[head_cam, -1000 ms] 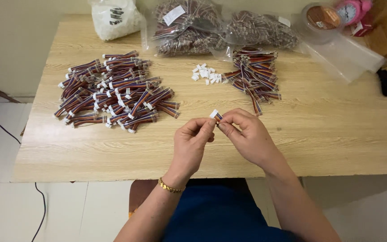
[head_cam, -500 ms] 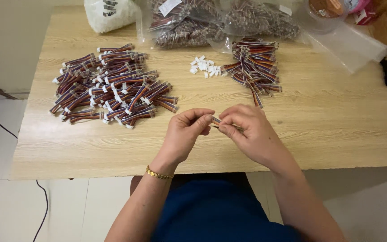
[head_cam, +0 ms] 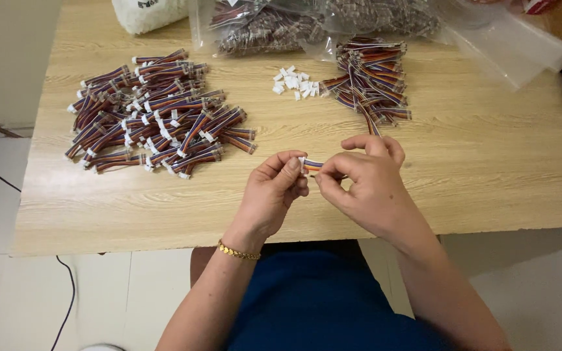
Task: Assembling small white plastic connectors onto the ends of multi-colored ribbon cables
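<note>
The hands stayed together. The left hand [head_cam: 273,192] and right hand [head_cam: 365,179] both pinched one wire [head_cam: 312,165]. A pile [head_cam: 154,117] lay beyond the left hand.

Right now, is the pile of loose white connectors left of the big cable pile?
No: the white connectors lie right of the big cable pile, beside the smaller cable pile.
</note>
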